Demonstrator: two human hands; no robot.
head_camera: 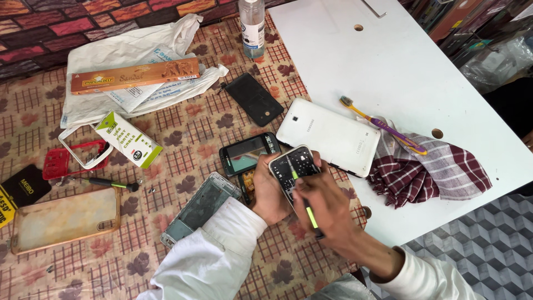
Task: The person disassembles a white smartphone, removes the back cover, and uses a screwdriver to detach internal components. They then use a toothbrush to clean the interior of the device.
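Over patterned cloth (183, 133), left hand (270, 194) grips opened phone (293, 171); right hand (327, 208) pinches screwdriver (302, 197), apparently touching it.

A cloth (222, 128) with a brown and cream check and leaf pattern covered the work surface. A white board (422, 61) with small round holes lay across its right side. Behind stood a wall (66, 28) patterned as red, orange and dark bricks. At lower right the floor (488, 244) showed grey cube-pattern tiles. Light was even and bright.

Patterned tablecloth (183, 133): white tablet (327, 136), phones, cases.
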